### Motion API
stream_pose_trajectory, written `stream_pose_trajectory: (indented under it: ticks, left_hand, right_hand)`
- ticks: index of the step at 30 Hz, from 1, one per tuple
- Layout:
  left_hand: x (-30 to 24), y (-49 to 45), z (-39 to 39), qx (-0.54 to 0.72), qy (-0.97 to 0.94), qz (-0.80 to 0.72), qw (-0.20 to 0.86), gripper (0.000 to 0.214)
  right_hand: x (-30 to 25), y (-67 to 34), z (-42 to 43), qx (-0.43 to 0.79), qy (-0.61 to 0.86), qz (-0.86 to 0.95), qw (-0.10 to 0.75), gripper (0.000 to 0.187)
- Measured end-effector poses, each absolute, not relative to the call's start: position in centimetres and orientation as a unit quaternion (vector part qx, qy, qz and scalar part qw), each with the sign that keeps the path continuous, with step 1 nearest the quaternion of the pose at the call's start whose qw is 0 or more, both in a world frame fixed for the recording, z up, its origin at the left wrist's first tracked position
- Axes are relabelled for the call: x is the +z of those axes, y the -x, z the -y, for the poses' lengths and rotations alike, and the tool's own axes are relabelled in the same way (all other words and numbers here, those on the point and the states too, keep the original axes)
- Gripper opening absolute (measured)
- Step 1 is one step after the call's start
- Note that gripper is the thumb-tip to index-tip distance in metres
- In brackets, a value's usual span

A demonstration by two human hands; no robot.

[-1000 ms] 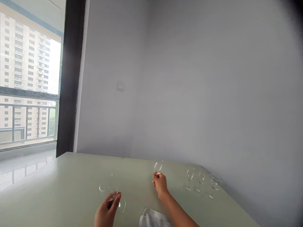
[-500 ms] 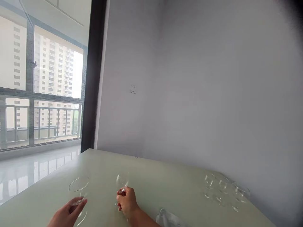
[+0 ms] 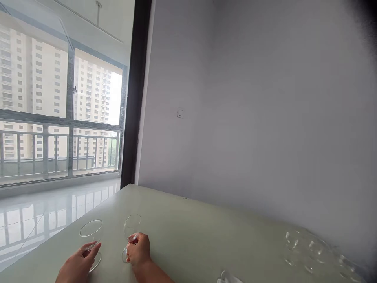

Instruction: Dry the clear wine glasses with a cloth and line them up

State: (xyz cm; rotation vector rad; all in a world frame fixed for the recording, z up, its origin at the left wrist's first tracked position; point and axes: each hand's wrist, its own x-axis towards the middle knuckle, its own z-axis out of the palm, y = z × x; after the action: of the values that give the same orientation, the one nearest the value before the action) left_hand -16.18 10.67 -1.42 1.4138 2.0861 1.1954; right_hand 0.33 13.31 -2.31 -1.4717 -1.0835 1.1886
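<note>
My left hand [image 3: 77, 265] is closed round the stem of a wide clear wine glass [image 3: 90, 232] standing on the pale green table [image 3: 200, 236] near its left edge. Just to its right, my right hand [image 3: 138, 251] grips the stem of a smaller clear wine glass [image 3: 131, 226], whose foot rests on the table. Both glasses are upright and look empty.
Several more clear glasses [image 3: 309, 247] stand at the table's far right by the grey wall. A white cloth [image 3: 228, 278] shows at the bottom edge. To the left lie a glossy floor and a large window with a railing.
Both hands have carried their glasses leftward across the table, and the view has turned left. The group of glasses has slid toward the right edge of the picture.
</note>
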Motion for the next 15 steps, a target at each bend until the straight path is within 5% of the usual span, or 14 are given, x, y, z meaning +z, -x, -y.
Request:
stream_pose_trajectory:
  ticks: [15]
  left_hand:
    - [-4.0,15.8,-11.1,0.384,-0.532,-0.723,0.215,0.056]
  right_hand:
    - [-1.2,2.7,-14.9,0.544,0.533,0.468,0.449,0.056]
